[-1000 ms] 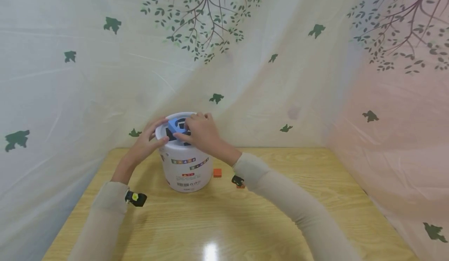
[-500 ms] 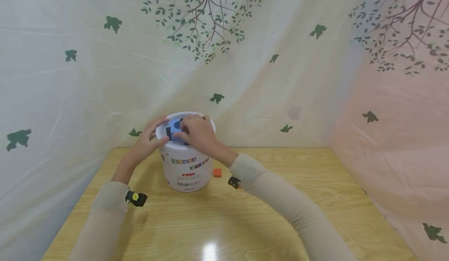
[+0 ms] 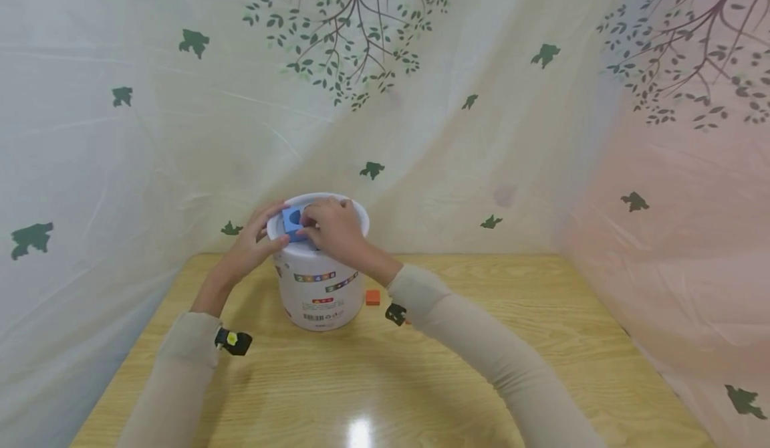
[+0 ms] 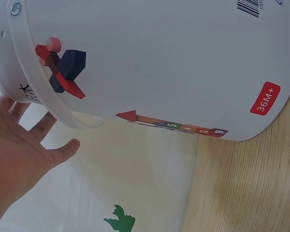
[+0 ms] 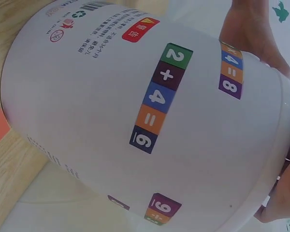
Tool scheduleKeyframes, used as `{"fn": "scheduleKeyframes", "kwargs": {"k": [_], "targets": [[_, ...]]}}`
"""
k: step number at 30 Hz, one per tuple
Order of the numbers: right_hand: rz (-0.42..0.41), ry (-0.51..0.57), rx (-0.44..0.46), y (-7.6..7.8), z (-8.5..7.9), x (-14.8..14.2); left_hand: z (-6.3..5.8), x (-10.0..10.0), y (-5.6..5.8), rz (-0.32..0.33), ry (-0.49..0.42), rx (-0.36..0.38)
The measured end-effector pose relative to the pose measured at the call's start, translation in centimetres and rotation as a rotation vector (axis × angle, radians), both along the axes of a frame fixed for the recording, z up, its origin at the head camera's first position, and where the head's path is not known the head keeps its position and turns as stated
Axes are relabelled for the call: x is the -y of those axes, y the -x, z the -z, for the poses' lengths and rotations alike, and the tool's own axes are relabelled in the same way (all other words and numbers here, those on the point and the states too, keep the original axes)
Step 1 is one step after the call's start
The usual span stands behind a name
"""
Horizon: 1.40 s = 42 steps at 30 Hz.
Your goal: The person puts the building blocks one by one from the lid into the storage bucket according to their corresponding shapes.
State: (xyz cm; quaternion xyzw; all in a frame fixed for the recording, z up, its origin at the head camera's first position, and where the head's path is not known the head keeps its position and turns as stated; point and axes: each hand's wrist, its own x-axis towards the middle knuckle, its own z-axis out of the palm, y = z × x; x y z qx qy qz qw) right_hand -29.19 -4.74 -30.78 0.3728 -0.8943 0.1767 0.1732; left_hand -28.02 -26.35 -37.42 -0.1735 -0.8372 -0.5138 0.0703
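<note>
Your right hand (image 3: 338,225) is pinching a blue block (image 3: 289,219), your spread left hand (image 3: 254,241) bracing the bucket (image 3: 321,261). Slackening is risking a drop.

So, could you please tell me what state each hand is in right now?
Left hand: open, fingers spread at the rim of the white tub.
Right hand: closed, pinching a blue block at the tub's top.

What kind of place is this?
Maybe a curtained-off play corner: there's a wooden-looking table, a pale curtain with leafy branches, and a white bucket printed with colourful sums.
</note>
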Motion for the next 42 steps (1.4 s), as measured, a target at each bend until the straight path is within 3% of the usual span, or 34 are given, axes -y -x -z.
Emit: {"fn": "scheduleKeyframes", "kwargs": {"k": [9, 26, 42], "targets": [[0.007, 0.020, 0.023, 0.6, 0.8, -0.2, 0.2, 0.0, 0.0, 0.004, 0.001, -0.008], [-0.028, 0.083, 0.055, 0.6, 0.1, -1.7, 0.4, 0.0, 0.1, -0.003, 0.007, -0.016], [-0.048, 0.184, 0.102, 1.7, 0.6, -6.7, 0.4, -0.1, 0.0, -0.029, -0.003, -0.014]]}}
